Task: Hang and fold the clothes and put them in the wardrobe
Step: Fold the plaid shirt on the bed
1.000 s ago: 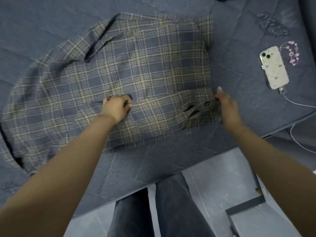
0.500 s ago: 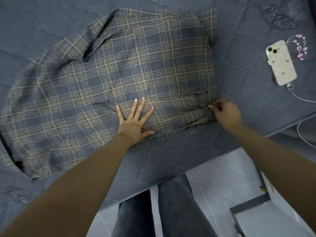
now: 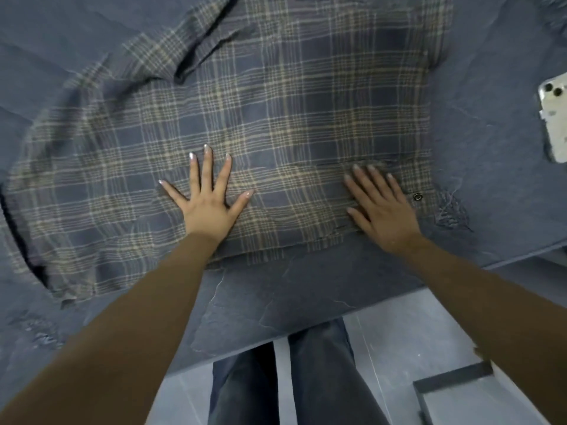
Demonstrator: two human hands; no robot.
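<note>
1. The shirt [image 3: 260, 124] lies spread on the bed [image 3: 306, 296], close to the near edge. I think you put it there because the wide, flat surface keeps the cloth still while you fold it.
2. Your left hand [image 3: 207, 207] rests flat on the shirt near its lower hem, with the fingers straight and spread wide. It holds nothing; it only presses. This probably pins the middle of the cloth so that it does not slide.
3. Your right hand [image 3: 382, 210] lies flat on the lower right part of the shirt, with the fingers straight and close together. It also grips nothing. It seems to smooth down the folded-in part at that side.
4. A small metal button [image 3: 417, 196] shows just beside your right hand, near the shirt's right edge.
5. The left side of the shirt is not yet folded: it spreads far to the left with loose wrinkles. In my judgement, the fold is only partly done.
6. A phone [image 3: 555, 118] lies on the bed at the right, well apart from the shirt, so it does not disturb the folding.
7. The wardrobe is not in view.
</note>
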